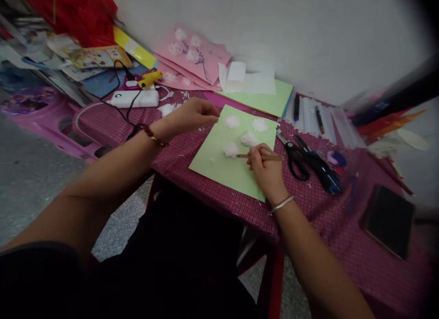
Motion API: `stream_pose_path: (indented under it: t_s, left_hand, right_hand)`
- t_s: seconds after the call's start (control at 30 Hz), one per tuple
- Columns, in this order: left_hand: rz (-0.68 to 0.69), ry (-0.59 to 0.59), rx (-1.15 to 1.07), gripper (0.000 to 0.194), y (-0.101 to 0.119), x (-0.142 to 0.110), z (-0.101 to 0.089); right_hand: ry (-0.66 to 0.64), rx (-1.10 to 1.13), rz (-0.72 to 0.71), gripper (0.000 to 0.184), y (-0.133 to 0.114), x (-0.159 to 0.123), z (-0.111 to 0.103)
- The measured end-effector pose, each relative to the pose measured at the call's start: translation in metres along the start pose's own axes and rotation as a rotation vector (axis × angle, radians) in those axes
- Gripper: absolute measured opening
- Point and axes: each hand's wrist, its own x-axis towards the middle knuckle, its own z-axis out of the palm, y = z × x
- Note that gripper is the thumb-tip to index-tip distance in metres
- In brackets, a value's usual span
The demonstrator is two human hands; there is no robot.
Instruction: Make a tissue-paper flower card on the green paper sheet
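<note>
The right hand's fingers are closed around a thin brown stick (242,156), thumb and fingertips together near its middle, in the right hand (267,168). The stick's left tip is at the nearest white puff (231,149); whether it presses in, I cannot tell. The left hand (194,115) hangs by the far left edge of the green paper (219,172), thumb and fingers curled toward each other; whether they meet or pinch anything is unclear.

The stick looks light and stiff, best held like a pen, well back from its tip. The puffs, four on the paper, look almost weightless, soft and easy to crush or tear, so a light pinch low on the sides would suit. The paper should be thin and bendy, likely to slide; a bare edge or corner is the place to hold.

Farther out, scissors (297,167) lie right of the paper on the checked tablecloth (219,198).
</note>
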Motion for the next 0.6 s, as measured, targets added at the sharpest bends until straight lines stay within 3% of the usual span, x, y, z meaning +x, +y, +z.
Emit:
stream_pose_path:
  t_s: [0.07, 0.17, 0.27, 0.4, 0.6]
  left_hand:
    - [-0.046, 0.051, 0.033, 0.015, -0.020, -0.006, -0.025]
    - [-0.153, 0.161, 0.051, 0.014, -0.057, -0.013, -0.059]
    - [-0.257, 0.259, 0.022, 0.013, -0.087, -0.019, -0.080]
    - [-0.271, 0.288, 0.070, 0.015, -0.105, -0.024, -0.087]
    - [-0.218, 0.249, 0.225, 0.017, -0.113, -0.016, -0.083]
  right_hand:
    - [0.056, 0.159, 0.097, 0.028, 0.001, 0.002, -0.002]
    - [0.241, 0.401, 0.242, 0.027, 0.005, 0.005, -0.009]
    - [0.345, 0.493, 0.286, 0.029, 0.010, 0.008, -0.015]
    - [0.337, 0.567, 0.362, 0.025, 0.016, 0.008, -0.015]
    - [0.283, 0.559, 0.413, 0.025, 0.021, 0.004, -0.013]
